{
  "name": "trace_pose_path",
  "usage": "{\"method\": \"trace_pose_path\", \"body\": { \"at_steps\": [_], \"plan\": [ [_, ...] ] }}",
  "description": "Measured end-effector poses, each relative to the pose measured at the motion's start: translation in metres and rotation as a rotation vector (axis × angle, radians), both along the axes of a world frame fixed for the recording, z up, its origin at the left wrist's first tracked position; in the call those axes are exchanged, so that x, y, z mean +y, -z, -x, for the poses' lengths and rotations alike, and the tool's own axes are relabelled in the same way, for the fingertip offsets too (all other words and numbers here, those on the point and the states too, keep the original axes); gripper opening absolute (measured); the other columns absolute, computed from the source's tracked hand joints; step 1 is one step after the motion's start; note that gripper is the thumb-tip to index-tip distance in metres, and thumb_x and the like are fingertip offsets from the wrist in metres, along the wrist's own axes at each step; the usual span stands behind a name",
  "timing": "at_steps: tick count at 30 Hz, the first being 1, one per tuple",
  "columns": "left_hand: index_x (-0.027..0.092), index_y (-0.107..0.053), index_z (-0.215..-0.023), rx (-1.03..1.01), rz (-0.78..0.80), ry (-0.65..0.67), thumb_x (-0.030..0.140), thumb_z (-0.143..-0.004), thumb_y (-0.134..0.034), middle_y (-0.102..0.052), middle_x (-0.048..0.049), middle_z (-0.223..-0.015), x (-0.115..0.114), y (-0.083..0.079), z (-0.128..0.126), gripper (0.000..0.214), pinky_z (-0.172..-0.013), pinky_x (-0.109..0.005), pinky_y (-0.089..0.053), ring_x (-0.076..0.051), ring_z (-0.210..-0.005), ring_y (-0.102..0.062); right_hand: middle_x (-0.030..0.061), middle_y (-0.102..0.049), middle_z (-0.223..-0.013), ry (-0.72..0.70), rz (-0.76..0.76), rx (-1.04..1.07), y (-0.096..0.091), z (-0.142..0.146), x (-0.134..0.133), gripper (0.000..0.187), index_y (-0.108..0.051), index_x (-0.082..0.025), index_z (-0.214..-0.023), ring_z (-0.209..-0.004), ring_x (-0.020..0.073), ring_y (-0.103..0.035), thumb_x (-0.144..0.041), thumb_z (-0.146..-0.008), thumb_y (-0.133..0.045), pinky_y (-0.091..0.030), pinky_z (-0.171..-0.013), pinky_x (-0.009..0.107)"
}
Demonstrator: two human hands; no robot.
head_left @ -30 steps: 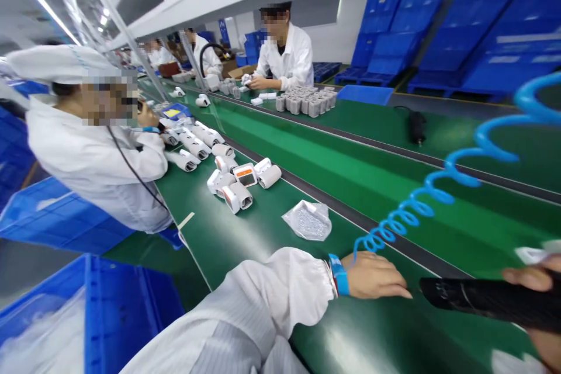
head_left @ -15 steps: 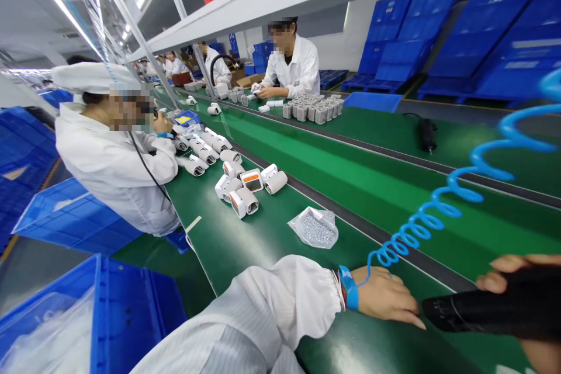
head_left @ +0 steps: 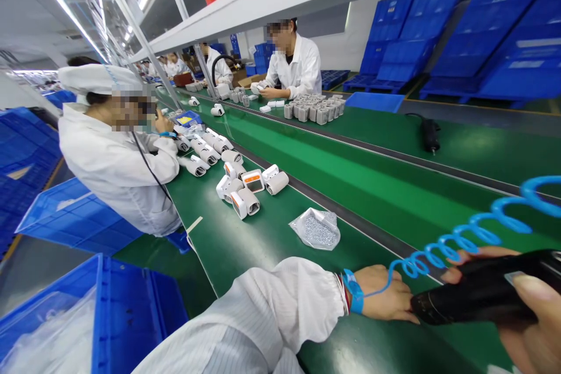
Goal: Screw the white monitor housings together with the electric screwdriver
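Observation:
In the head view, my right hand (head_left: 541, 312) is wrapped round a black electric screwdriver (head_left: 473, 295), its thumb lying along the top. The tool's front end reaches the fingertips of my left hand (head_left: 383, 293), which rests low over the green bench, back up and fingers held together. Whatever those fingers grip is hidden from me. A blue wrist strap with a coiled blue cord (head_left: 442, 251) circles my left wrist. Near that forearm lies a clear plastic bag of small metal screws (head_left: 318, 229). Beyond it sits a cluster of wrist blood pressure monitors (head_left: 253, 181) with grey cuffs.
A green conveyor belt (head_left: 333, 166) runs beside the bench. Across it stand rows of grey cuffed units (head_left: 313, 110) and another black screwdriver (head_left: 429, 133). A co-worker (head_left: 118, 158) sits at left. A blue crate (head_left: 99, 315) holding plastic bags stands at lower left.
My right hand and the screwdriver have come further into view, shifting left toward my left hand. The coiled blue cord has dropped lower. My left hand has barely moved.

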State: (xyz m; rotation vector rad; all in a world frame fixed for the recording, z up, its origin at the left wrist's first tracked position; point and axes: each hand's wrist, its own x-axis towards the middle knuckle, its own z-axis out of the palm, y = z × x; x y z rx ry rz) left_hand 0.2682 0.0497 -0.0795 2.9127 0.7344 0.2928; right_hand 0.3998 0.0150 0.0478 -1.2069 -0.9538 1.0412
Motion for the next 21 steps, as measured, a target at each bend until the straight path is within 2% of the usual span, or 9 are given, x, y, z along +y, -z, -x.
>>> {"method": "trace_pose_path", "body": {
  "at_steps": [8, 14, 21],
  "plan": [
    [0.018, -0.069, -0.089, 0.010, -0.006, -0.008, 0.055, -0.088, -0.057, -0.072, -0.0039, -0.086, -0.002, -0.001, -0.001, 0.039, -0.062, -0.029, -0.044, -0.019, -0.084, -0.066, 0.0107, -0.062, -0.082, 0.049, 0.044, 0.003, -0.001, -0.001, 0.001, 0.040, -0.067, -0.023, -0.075, -0.064, 0.0226, -0.060, -0.057, -0.054, -0.070, -0.053, -0.048, 0.033],
    [0.020, -0.067, -0.089, 0.037, 0.023, -0.004, 0.064, -0.082, -0.058, -0.071, -0.0020, -0.077, 0.001, 0.001, -0.001, 0.045, -0.056, -0.029, -0.041, -0.021, -0.080, -0.065, 0.0096, -0.062, -0.076, 0.105, -0.046, 0.015, 0.002, 0.008, 0.003, 0.034, -0.064, -0.022, -0.072, -0.059, 0.0207, -0.058, -0.053, -0.059, -0.068, -0.050, -0.046, 0.032],
    [0.020, -0.066, -0.095, 0.097, 0.024, -0.029, 0.062, -0.084, -0.056, -0.072, -0.0018, -0.083, -0.001, 0.000, 0.000, 0.045, -0.061, -0.030, -0.042, -0.021, -0.084, -0.065, 0.0090, -0.063, -0.074, 0.160, -0.094, 0.004, 0.005, 0.010, 0.004, 0.039, -0.064, -0.020, -0.071, -0.055, 0.0208, -0.059, -0.055, -0.055, -0.072, -0.051, -0.044, 0.031]
  ]
}}
